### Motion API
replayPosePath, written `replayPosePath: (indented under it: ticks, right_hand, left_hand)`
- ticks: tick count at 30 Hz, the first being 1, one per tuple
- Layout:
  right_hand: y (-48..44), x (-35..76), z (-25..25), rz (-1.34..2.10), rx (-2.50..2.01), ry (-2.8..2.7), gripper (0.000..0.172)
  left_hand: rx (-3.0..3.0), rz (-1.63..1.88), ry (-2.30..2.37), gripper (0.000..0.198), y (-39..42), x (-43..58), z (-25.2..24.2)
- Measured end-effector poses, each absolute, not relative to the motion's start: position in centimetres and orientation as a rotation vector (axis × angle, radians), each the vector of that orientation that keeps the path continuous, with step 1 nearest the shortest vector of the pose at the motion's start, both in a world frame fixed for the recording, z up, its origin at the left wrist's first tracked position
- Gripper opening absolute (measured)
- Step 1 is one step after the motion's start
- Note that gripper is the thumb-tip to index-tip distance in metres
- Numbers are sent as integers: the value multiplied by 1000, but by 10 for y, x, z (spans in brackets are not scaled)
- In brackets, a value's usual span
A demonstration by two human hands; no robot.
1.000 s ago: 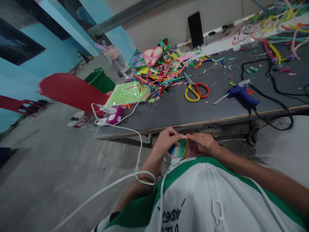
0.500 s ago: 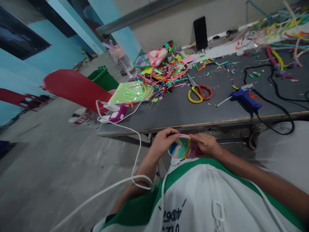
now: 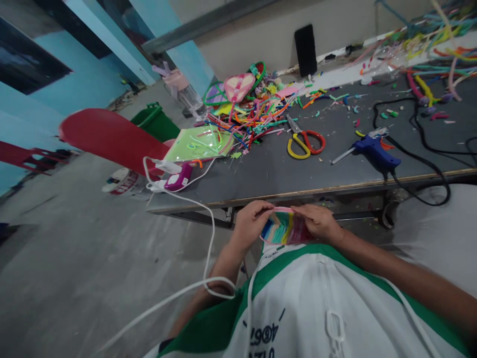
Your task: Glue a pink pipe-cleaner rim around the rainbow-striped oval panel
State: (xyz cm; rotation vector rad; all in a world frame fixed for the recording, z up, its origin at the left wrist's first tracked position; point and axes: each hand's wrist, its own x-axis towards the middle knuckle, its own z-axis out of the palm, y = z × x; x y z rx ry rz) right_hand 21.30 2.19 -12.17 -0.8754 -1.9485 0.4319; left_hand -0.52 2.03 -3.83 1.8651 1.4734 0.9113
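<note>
Between my hands, just in front of my lap, is a small rainbow-striped craft piece (image 3: 283, 228), apparently made of fuzzy pipe cleaners, with a pink rim. My left hand (image 3: 253, 221) pinches the rim at the upper left corner. Thumb and fingers of my right hand (image 3: 316, 221) are closed on the upper right part of the same piece, covering that end. Its lower edge rests close to my white and green shirt. On the table beyond lie scissors (image 3: 306, 141) with one yellow and one red handle, and a blue glue gun (image 3: 376, 151).
Pipe cleaner scraps (image 3: 253, 119) heap on the grey table (image 3: 246, 181), beside a light green packet (image 3: 201, 144). A phone (image 3: 305, 50) leans against the wall. A white cable (image 3: 212, 233) loops from a purple device (image 3: 179, 179) past my left arm. A red chair (image 3: 112, 136) stands left.
The view has shifted slightly, so the table things sit a little further left. Both hands keep their hold on the striped piece, with barely any movement.
</note>
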Motion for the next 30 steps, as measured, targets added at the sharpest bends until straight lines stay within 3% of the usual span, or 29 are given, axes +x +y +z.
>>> replayPosePath:
  ticks: [6, 12, 19, 24, 30]
  right_hand:
    - [32, 223, -57, 426, -959, -1924, 37]
    - [101, 231, 0, 629, -1174, -1671, 25]
    - [165, 250, -4, 601, -1300, -1515, 23]
    - [189, 247, -13, 725, -1318, -1493, 19]
    - [197, 248, -24, 835, -1344, -1476, 21]
  left_hand:
    - [1955, 1044, 1427, 12, 33, 0, 8]
    - [1883, 1070, 1300, 21, 116, 13, 54]
    - [1798, 1165, 1266, 41, 221, 9, 43]
    - [2036, 1303, 1259, 30, 254, 22, 59]
    - [2391, 1027, 1011, 21, 257, 64, 48]
